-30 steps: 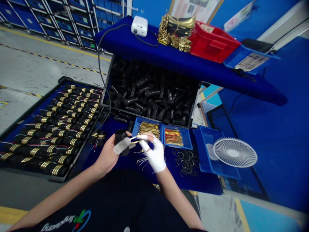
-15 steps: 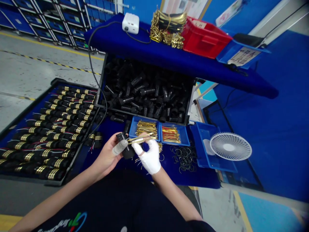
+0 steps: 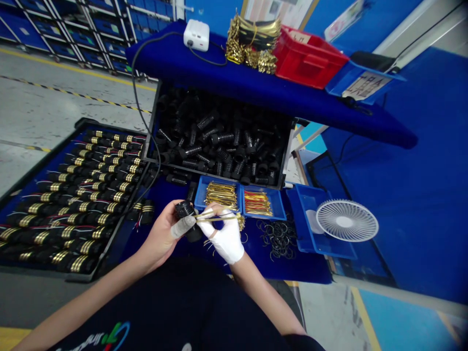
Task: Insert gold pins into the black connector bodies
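While a person works at a bench covered in blue cloth [image 3: 307, 270], a big tray [image 3: 44, 157] of black parts with gold bands lies to the left, and a black bin [image 3: 151, 122] heaped with ribbed black parts sits ahead. Just past the hands stand a small blue tray [image 3: 219, 178] of gold strips and a second blue tray [image 3: 263, 188] of red and gold strips. Black wire rings [image 3: 274, 239] lie near them. The left hand [image 3: 161, 234] wraps tightly around a short black ribbed part [image 3: 185, 210], holding it up off the bench. The right hand [image 3: 224, 234], wrapped in white, pinches thin gold strips [image 3: 219, 218], with thumb and finger pressed together on them. The strips reach across to the black part. A firm, still hold with both hands helps here, because thin strips can bend easily.
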`<state>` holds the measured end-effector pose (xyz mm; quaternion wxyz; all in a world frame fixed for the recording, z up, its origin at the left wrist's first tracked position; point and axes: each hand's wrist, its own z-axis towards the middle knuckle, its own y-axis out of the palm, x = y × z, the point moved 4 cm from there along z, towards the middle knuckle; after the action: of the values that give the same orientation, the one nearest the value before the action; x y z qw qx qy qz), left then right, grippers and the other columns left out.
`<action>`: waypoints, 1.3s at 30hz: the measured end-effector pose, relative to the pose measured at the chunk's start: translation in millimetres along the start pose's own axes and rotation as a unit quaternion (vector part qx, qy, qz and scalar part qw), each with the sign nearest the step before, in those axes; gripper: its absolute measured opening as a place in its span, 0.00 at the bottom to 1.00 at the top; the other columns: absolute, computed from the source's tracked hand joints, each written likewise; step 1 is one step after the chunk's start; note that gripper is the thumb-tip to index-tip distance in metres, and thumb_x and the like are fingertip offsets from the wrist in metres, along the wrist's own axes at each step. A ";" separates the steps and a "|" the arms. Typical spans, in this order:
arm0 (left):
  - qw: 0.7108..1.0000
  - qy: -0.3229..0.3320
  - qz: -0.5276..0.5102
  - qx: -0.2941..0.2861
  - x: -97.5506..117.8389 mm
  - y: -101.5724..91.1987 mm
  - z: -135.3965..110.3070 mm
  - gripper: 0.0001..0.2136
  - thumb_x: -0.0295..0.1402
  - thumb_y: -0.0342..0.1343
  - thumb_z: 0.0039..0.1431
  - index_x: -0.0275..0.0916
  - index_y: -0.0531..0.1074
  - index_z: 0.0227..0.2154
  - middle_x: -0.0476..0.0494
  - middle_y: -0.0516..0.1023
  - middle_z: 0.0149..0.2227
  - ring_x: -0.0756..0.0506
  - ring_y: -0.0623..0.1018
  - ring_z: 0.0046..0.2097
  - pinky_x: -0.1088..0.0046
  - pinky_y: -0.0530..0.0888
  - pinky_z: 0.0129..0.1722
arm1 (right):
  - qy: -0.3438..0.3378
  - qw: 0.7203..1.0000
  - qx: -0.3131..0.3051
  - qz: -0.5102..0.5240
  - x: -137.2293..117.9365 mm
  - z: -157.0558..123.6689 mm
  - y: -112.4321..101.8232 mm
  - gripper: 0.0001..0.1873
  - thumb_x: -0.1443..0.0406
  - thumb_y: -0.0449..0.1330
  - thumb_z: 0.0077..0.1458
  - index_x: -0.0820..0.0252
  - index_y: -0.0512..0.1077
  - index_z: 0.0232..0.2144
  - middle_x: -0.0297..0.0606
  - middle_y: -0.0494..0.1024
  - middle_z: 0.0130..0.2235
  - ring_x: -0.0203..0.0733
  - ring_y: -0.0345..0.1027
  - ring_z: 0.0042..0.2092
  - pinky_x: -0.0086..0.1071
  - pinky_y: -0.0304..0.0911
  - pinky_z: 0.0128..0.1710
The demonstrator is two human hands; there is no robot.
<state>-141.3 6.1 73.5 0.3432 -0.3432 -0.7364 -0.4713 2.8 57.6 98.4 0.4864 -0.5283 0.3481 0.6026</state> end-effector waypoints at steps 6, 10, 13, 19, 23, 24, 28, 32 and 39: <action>0.998 -0.059 -0.017 -0.031 -2.7 3.7 -4.7 0.26 0.37 0.77 0.40 0.42 0.77 0.44 0.45 0.77 0.43 0.46 0.76 0.41 0.73 0.75 0.38 | 0.032 0.999 0.032 0.027 10.1 -1.7 -4.7 0.10 0.59 0.61 0.57 0.56 0.68 0.26 0.34 0.71 0.30 0.41 0.68 0.33 0.35 0.66 0.37; 0.988 -0.119 -0.044 -0.091 -8.1 10.9 -4.1 0.23 0.39 0.70 0.54 0.43 0.76 0.53 0.38 0.79 0.49 0.42 0.78 0.45 0.67 0.77 0.42 | 0.007 0.997 0.047 -0.059 5.6 1.2 -9.7 0.09 0.63 0.59 0.58 0.55 0.66 0.26 0.33 0.70 0.31 0.41 0.67 0.35 0.35 0.64 0.40; 0.980 -0.150 -0.071 -0.109 -11.1 12.1 -1.9 0.22 0.46 0.63 0.60 0.40 0.75 0.54 0.35 0.79 0.50 0.40 0.79 0.47 0.63 0.77 0.45 | -0.041 0.990 0.017 -0.132 -2.7 -0.5 -8.8 0.08 0.65 0.58 0.58 0.55 0.66 0.26 0.33 0.69 0.31 0.41 0.66 0.34 0.35 0.63 0.38; 0.990 -0.117 -0.027 -0.078 -4.1 8.0 -1.3 0.24 0.36 0.69 0.55 0.46 0.72 0.55 0.44 0.78 0.43 0.45 0.79 0.40 0.67 0.80 0.38 | 0.002 0.988 -0.028 -0.150 3.7 -2.5 -17.7 0.08 0.65 0.58 0.59 0.55 0.67 0.27 0.34 0.73 0.31 0.42 0.69 0.36 0.36 0.64 0.41; 0.989 -0.131 -0.028 -0.067 -6.4 8.5 -2.9 0.14 0.35 0.72 0.51 0.37 0.76 0.37 0.45 0.78 0.35 0.48 0.78 0.34 0.73 0.78 0.34 | 0.039 0.985 -0.027 -0.166 18.0 -2.7 -21.0 0.07 0.65 0.59 0.58 0.56 0.67 0.27 0.33 0.74 0.31 0.42 0.69 0.35 0.36 0.64 0.41; 0.988 -0.135 -0.017 -0.067 -8.8 7.8 -2.4 0.14 0.36 0.72 0.50 0.36 0.76 0.34 0.46 0.77 0.33 0.49 0.77 0.33 0.75 0.77 0.32 | 0.037 0.985 -0.030 -0.169 19.8 -3.5 -20.0 0.07 0.65 0.59 0.59 0.56 0.68 0.28 0.33 0.74 0.31 0.42 0.70 0.36 0.36 0.64 0.41; 0.985 -0.138 0.052 -0.090 -21.0 2.3 2.7 0.15 0.39 0.73 0.49 0.34 0.77 0.33 0.46 0.77 0.30 0.50 0.76 0.30 0.77 0.75 0.30 | 0.034 0.988 -0.047 -0.145 20.9 -8.9 -19.8 0.08 0.64 0.59 0.60 0.56 0.69 0.28 0.33 0.75 0.30 0.41 0.71 0.34 0.35 0.65 0.40; 0.982 -0.154 0.068 -0.084 -29.3 -5.4 6.7 0.18 0.42 0.73 0.47 0.33 0.78 0.35 0.45 0.78 0.30 0.49 0.76 0.30 0.76 0.74 0.30 | -0.098 0.965 -0.170 -0.172 14.0 -18.9 -18.0 0.08 0.63 0.60 0.62 0.56 0.72 0.29 0.35 0.75 0.31 0.41 0.69 0.34 0.35 0.64 0.38; 0.981 -0.151 0.118 -0.034 -33.4 -13.3 4.3 0.20 0.42 0.72 0.48 0.34 0.77 0.39 0.39 0.82 0.35 0.45 0.80 0.36 0.72 0.75 0.35 | -0.022 0.976 0.089 0.196 2.1 -17.7 -36.3 0.25 0.54 0.49 0.69 0.55 0.62 0.21 0.27 0.54 0.20 0.34 0.48 0.19 0.31 0.52 0.22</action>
<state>-135.5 -0.2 38.3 0.2697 -0.5064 -0.7173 -0.3952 42.8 51.9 96.2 0.4115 -0.3915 0.4863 0.6640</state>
